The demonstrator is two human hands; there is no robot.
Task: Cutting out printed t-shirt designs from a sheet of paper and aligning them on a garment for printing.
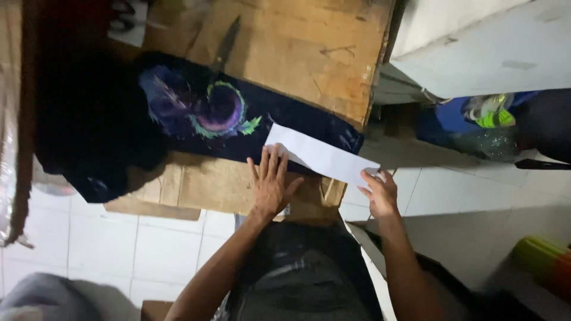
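Pinched the right end of the white paper strip (321, 156) in the right hand (379, 193), grip closed on its edge out past the right side of the bench (309, 53). Pressed the left hand (270, 181) flat, fingers spread, grip fully open, on the strip's left near part, holding nothing. Lay slantwise over the right end of the dark folded garment (238, 122) with its purple and green print, across the cardboard-topped bench. Showed white floor tiles (107, 244) on the near left.
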